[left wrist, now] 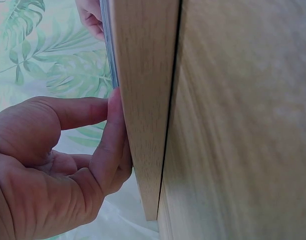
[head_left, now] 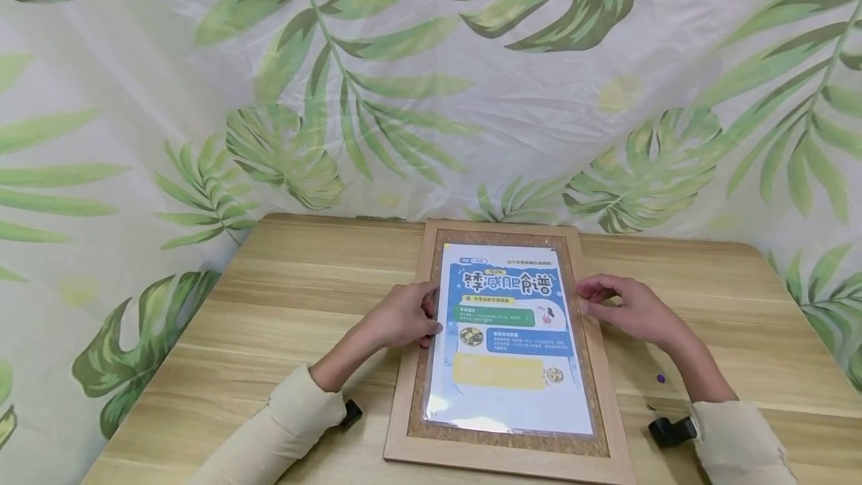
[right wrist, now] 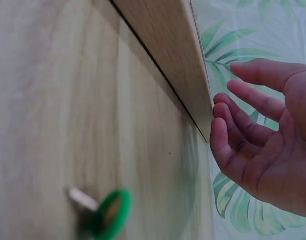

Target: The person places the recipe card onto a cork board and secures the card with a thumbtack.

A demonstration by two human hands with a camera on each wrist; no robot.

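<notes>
A laminated sheet (head_left: 509,335) is being squared up on a cork board (head_left: 505,354) in a wooden frame, which lies flat on the tabletop (head_left: 283,335) at the lower centre of the head view; the step in hand is judged to be the aligning of the sheet inside the frame. The left hand (head_left: 404,316) is set at the sheet's left edge, its fingers (left wrist: 113,135) held together and pressed against the frame's side, thumb extended; the right hand (head_left: 626,309) is set at the right edge, its fingers (right wrist: 227,145) loosely spread and lightly bent, nothing being gripped. The next move is judged to call for a small, even nudge from both sides, so that equal cork margins are left; fastening would then be needed, and a small purple pin (head_left: 661,378) lies near the right wrist. The sheet's long axis runs from the bottom of the frame toward the top; its printed heading is turned to the far edge, toward the leaf-patterned curtain (head_left: 431,81).
</notes>
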